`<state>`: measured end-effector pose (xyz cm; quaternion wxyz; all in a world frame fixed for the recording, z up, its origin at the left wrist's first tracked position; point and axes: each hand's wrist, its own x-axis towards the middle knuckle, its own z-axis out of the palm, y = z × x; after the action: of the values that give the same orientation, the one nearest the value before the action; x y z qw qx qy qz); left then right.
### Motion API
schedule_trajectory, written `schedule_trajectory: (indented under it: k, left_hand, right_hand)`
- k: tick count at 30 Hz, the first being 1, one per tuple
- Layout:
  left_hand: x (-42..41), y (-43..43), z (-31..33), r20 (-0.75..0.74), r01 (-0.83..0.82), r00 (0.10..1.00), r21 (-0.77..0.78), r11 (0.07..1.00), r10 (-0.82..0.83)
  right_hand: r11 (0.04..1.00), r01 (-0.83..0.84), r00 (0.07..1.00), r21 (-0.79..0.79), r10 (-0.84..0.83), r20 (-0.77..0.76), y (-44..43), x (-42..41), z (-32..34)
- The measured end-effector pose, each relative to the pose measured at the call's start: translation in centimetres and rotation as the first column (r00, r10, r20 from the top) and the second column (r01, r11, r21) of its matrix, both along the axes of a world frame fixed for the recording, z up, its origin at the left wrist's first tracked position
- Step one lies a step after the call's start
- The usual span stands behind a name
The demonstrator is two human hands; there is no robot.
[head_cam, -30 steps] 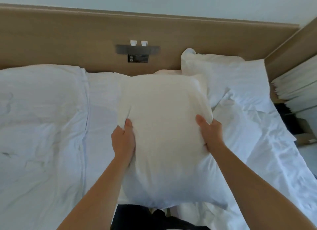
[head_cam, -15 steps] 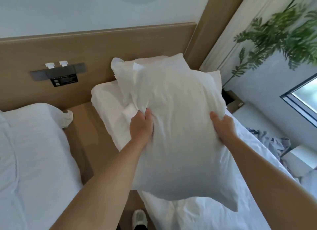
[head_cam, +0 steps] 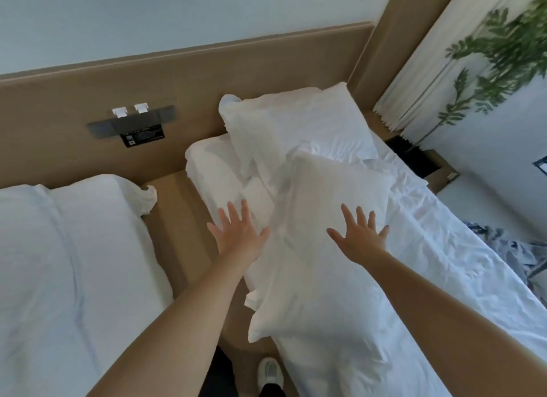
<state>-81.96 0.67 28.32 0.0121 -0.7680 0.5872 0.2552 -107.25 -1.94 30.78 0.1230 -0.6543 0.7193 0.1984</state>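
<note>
Left hand (head_cam: pixel 239 237): centre of the frame, fingers straight and spread wide, palm facing down and away. It holds nothing. Its thumb points toward the left edge of the pillow (head_cam: pixel 313 293); contact between the two cannot be confirmed.

Right hand (head_cam: pixel 359 239): right of centre, fingers likewise straight and fanned, gripping nothing. It appears in front of the upper half of the pillow; whether the palm touches the fabric cannot be told.

Pillow: white, lying lengthwise on the right-hand bed (head_cam: pixel 450 266), running from the centre of the frame down toward the lower middle. Its lower left corner overhangs the mattress edge. Its upper end overlaps a second white pillow (head_cam: pixel 296 124), which leans against the wooden headboard (head_cam: pixel 88 94) in the upper middle of the frame.

Surroundings: a second bed (head_cam: pixel 59 263) with white bedding fills the lower left. A dark switch panel (head_cam: pixel 131 123) is mounted on the headboard, upper left. A pale curtain (head_cam: pixel 429 80) and a green plant (head_cam: pixel 497 59) occupy the upper right. A white shoe (head_cam: pixel 268 373) shows at the bottom edge, between the beds.
</note>
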Motion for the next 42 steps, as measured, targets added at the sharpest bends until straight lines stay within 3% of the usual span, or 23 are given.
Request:
schedule_trajectory:
  k: [7, 13, 19, 26, 29, 31, 32, 36, 40, 42]
  left_hand:
    - [16.0, 1.3, -0.9, 0.135, -0.208, 0.971, 0.079, 0.975, 0.196]
    - [28.4, 6.2, -2.0, 0.178, -0.476, 0.875, 0.147, 0.867, 0.450]
    - [37.2, 10.7, -3.2, 0.189, -0.718, 0.696, 0.185, 0.671, 0.692]
    - [45.8, 8.6, -7.8, 0.185, -0.891, 0.443, 0.193, 0.410, 0.877]
    - [48.8, 6.2, -10.8, 0.189, -0.908, 0.383, 0.256, 0.332, 0.904]
    - [52.2, 3.5, -16.0, 0.205, -0.924, 0.319, 0.284, 0.256, 0.925]
    - [52.7, 3.3, -16.5, 0.214, -0.923, 0.325, 0.285, 0.259, 0.921]
    - [59.3, -0.1, -28.1, 0.206, -0.937, 0.266, 0.286, 0.202, 0.942]
    - [61.1, -1.9, -39.2, 0.202, -0.905, 0.333, 0.344, 0.252, 0.921]
    - [61.2, -1.9, -43.9, 0.196, -0.909, 0.317, 0.341, 0.238, 0.928]
  right_hand:
    - [0.967, -0.244, 0.966, 0.075, 0.236, 0.104, -4.2, 17.9, -2.9]
    - [0.825, -0.559, 0.824, 0.082, 0.542, 0.162, -5.6, 35.6, -4.7]
    - [0.594, -0.797, 0.602, 0.110, 0.765, 0.229, -7.6, 51.1, -4.5]
    - [0.181, -0.971, 0.204, 0.158, 0.968, 0.144, -12.6, 67.8, -8.8]
    - [0.044, -0.975, 0.078, 0.220, 0.986, 0.150, -14.8, 73.5, -12.4]
    - [-0.055, -0.970, -0.018, 0.238, 0.988, 0.152, -17.1, 79.2, -18.1]
    - [-0.082, -0.965, -0.051, 0.248, 0.990, 0.132, -17.5, 80.0, -19.0]
    - [-0.237, -0.932, -0.223, 0.274, 0.971, 0.083, -20.2, 88.9, -32.2]
    - [-0.227, -0.930, -0.198, 0.289, 0.972, 0.127, -21.1, 93.2, -43.4]
    - [-0.257, -0.940, -0.233, 0.224, 0.964, 0.130, -21.1, 94.6, -47.6]
